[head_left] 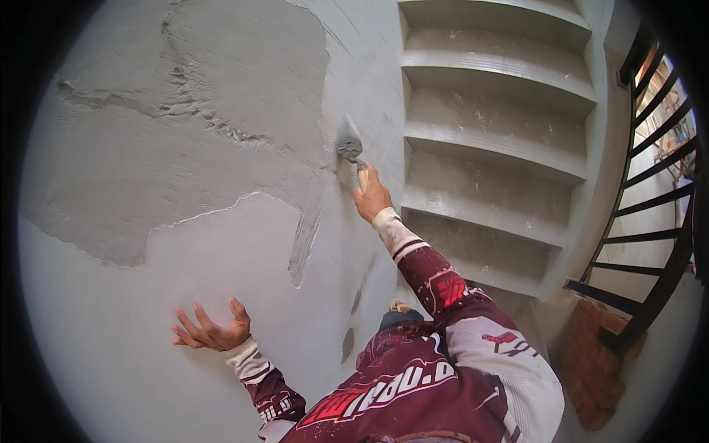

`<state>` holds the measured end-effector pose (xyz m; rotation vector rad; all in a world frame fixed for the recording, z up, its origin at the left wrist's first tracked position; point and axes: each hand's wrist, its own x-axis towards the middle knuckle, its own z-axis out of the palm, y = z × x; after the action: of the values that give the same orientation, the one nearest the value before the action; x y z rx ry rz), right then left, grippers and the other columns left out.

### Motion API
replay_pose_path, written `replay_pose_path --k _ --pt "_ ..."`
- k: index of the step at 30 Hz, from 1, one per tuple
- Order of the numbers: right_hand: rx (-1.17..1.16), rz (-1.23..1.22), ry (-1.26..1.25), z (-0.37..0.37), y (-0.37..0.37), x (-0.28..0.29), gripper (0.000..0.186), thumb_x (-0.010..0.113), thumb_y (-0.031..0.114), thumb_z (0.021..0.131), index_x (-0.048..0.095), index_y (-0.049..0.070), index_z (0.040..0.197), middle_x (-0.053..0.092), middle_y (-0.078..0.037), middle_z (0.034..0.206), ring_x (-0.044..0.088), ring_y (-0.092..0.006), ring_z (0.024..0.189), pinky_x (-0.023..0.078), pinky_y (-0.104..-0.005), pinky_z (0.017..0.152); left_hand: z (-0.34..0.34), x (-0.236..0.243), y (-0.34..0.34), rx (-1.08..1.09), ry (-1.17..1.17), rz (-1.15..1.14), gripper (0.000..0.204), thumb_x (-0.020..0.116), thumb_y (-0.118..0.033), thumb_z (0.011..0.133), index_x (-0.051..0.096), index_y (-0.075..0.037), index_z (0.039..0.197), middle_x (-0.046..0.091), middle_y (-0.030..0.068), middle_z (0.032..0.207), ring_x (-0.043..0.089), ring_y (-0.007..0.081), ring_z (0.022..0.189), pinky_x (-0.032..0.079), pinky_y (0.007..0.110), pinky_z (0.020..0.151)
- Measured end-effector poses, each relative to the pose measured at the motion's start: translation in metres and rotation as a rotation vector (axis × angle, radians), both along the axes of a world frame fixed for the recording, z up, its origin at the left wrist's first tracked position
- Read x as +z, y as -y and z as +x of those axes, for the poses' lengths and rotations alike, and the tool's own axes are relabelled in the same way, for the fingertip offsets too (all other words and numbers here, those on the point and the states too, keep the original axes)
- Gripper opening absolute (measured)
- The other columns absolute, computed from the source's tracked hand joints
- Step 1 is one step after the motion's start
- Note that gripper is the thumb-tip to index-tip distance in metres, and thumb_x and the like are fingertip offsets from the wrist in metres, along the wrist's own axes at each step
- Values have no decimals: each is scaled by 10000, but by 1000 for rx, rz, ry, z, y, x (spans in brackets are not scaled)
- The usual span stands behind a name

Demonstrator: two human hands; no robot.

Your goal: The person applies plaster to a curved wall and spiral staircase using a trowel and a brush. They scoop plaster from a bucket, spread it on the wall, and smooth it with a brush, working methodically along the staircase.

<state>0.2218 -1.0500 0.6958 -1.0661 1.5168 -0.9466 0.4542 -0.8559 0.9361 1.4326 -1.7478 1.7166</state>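
The fingers of the right hand [374, 198] are clamped around the wooden handle of a trowel [349, 144], whose pointed blade carries a lump of grey mortar just beside the right edge of a darker coat [244, 162]; whether the blade touches the wall [214, 244], I cannot tell. The left hand's [214, 329] fingers are spread apart and hold nothing, near the wall's pale lower part; contact there is unclear too. The coat covers much of the upper wall, so a good share of the work seems done. Left over, by the look of it, are rough, branching ridges [185, 103], a ragged lower border and a narrow strip hanging down from it, none of them smoothed. Farther right rise grey stairs [487, 162], then a dark railing [656, 193] above reddish bricks [588, 362].
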Motion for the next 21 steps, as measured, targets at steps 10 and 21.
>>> replay_pose_path --k 10,21 --pt "-68 -8 38 12 10 -22 664 581 171 814 279 137 1405 599 -314 1099 572 -476 1052 464 -495 913 -4 -3 5 14 1 -39 580 587 -519 838 540 -99 1235 494 191 1349 278 338 1380 123 520 1164" --pt "-202 161 -64 -36 106 -136 595 600 164 795 379 148 1347 621 -260 1093 616 -441 988 509 -482 844 -12 -6 18 -43 -22 -58 600 646 -498 795 553 -117 1249 489 159 1367 292 341 1367 120 543 1145"
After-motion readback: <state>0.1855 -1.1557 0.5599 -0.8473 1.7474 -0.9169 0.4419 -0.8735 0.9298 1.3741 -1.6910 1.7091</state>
